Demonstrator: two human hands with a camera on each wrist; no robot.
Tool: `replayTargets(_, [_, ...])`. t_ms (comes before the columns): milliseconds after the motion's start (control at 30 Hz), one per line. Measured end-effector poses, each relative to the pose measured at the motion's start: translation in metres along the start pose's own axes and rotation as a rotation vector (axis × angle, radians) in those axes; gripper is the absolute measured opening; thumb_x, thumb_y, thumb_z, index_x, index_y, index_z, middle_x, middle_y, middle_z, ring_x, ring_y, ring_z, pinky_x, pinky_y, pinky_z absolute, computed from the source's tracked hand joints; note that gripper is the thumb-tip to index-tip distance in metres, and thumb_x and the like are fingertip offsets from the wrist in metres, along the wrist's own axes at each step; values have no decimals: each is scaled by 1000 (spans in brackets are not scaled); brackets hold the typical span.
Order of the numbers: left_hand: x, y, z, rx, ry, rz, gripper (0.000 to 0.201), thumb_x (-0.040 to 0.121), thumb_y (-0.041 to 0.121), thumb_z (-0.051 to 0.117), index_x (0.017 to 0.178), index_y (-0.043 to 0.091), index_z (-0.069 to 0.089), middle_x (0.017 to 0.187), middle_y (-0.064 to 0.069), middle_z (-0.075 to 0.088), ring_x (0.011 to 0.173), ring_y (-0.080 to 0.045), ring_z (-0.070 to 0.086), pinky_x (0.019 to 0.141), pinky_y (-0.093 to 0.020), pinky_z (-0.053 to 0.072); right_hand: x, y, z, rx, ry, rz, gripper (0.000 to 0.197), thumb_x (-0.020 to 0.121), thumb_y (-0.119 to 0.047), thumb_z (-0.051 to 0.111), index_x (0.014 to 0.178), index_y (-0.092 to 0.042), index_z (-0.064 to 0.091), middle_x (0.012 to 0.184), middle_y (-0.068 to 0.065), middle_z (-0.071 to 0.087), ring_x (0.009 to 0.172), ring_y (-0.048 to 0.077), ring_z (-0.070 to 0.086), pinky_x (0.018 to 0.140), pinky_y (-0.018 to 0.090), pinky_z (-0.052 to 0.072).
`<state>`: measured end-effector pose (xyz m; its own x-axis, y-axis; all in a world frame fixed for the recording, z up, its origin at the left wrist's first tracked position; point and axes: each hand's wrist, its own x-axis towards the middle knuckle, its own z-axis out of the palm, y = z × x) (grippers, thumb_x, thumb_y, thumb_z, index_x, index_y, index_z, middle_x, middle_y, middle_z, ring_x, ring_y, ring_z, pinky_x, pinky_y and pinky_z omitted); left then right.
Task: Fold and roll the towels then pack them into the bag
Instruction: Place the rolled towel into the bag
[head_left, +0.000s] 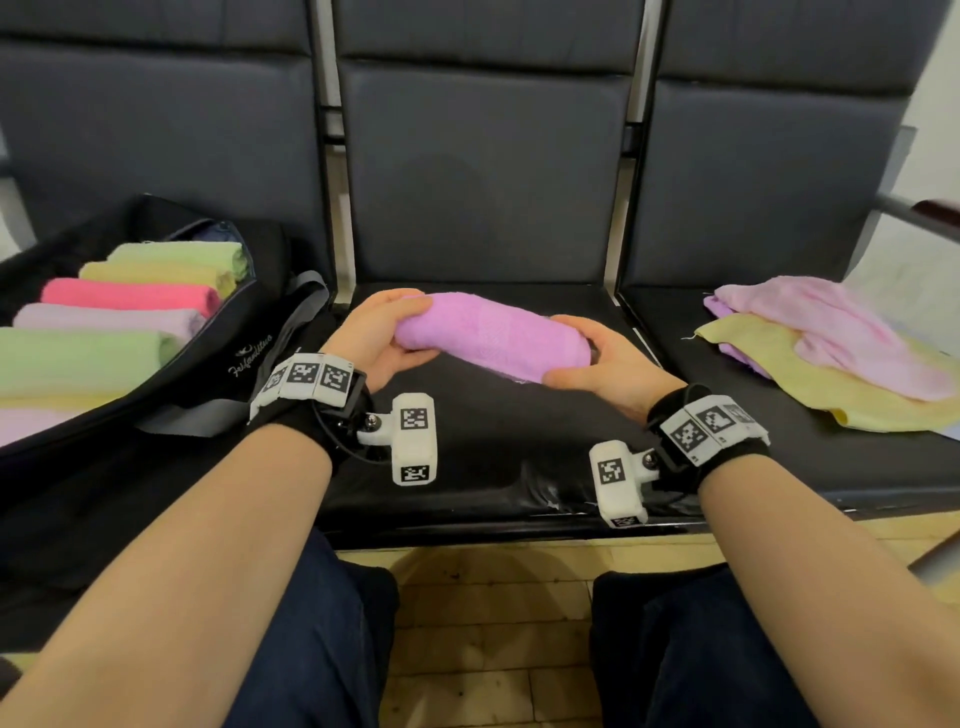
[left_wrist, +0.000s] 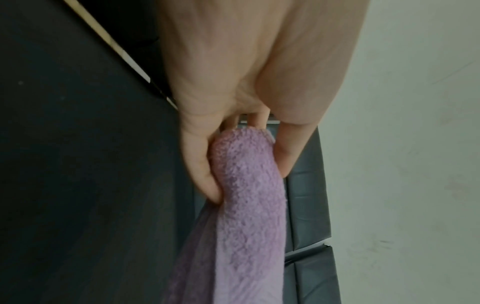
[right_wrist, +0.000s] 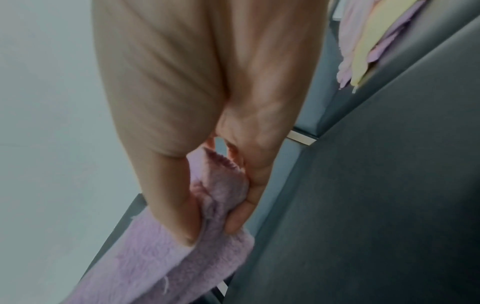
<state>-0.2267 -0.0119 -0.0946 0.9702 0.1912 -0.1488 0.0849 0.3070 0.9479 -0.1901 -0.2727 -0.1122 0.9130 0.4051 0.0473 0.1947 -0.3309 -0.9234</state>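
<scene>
A rolled purple towel (head_left: 491, 335) is held just above the middle black seat (head_left: 467, 457). My left hand (head_left: 376, 332) grips its left end, thumb and fingers wrapped round the roll (left_wrist: 249, 185). Over on the other side, my right hand (head_left: 597, 364) grips the right end, pinching the towel's folds (right_wrist: 223, 193) between thumb and fingers. On the left seat lies an open black bag (head_left: 228, 358) holding several rolled towels (head_left: 130, 296) in green, yellow, pink and lilac, side by side.
A loose heap of unfolded towels (head_left: 831, 343), pink and purple on yellow, lies on the right seat. Dark seat backs (head_left: 483, 171) rise behind. The bag's grey strap (head_left: 291, 332) hangs near my left wrist. Wooden floor (head_left: 488, 639) shows between my knees.
</scene>
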Motion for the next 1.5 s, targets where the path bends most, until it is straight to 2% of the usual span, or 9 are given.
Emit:
replayTargets(233, [-15,34,-23,-25,134,100,27,90,9,58,117,10,56,121,-9,57,112,-25,57,73,-39,56,-1,-58,32,-326,85,-179,61,76,-6,75,132,-13,50,114,-3,54,104,12,51,86,23,39])
replayTargets(433, [-42,67,-81,-16,244,142,5,90,13,59,93,17,60,118,-11,57,106,-28,59,72,-40,58,1,-109,79,-422,66,-316,58,79,-8,71,131,-12,47,106,-5,53,91,10,52,68,8,39])
replayTargets(567, [-62,83,-128,-86,309,97,19,92,16,56,111,13,51,125,-15,54,109,-30,58,80,-39,56,8,-136,121,-394,1,-424,59,76,-5,72,128,-14,46,109,-3,53,93,12,53,64,-3,38])
replayTargets(733, [-85,96,-178,-105,364,168,24,89,18,60,113,13,57,120,-20,60,100,-32,63,90,-47,53,20,-155,166,-330,-44,-472,54,73,-4,73,122,-17,51,105,-4,55,88,8,54,65,-1,40])
replayTargets(867, [-90,113,-221,-102,469,261,15,87,14,62,102,14,65,120,-13,62,105,-27,61,72,-37,57,41,-175,210,-301,-95,-493,50,73,-3,72,116,-15,52,97,-7,55,82,6,53,65,4,43])
replayTargets(1000, [-88,116,-271,-131,562,238,8,89,13,61,93,19,64,119,-11,61,107,-27,59,73,-37,54,67,-189,262,-313,-163,-502,48,72,-4,72,114,-14,52,99,2,58,82,13,53,62,7,40])
replayTargets(1200, [-88,114,-325,-89,652,221,12,92,10,58,86,19,59,92,-8,59,89,-22,57,76,-38,55,96,-200,324,-298,-270,-459,47,73,2,70,116,-8,52,77,1,52,59,8,46,47,8,38])
replayTargets(1367, [-77,113,-354,-111,691,211,7,92,10,59,92,18,58,98,-11,58,100,-28,55,88,-45,51,117,-203,363,-334,-272,-463,49,67,-6,75,111,-9,53,82,5,56,69,18,51,58,22,40])
replayTargets(1500, [-57,106,-376,-152,715,119,14,82,12,64,92,22,64,110,-10,60,106,-31,57,84,-45,53,128,-187,379,-378,-263,-453,47,62,-15,68,103,-24,47,99,14,52,80,23,49,57,15,30])
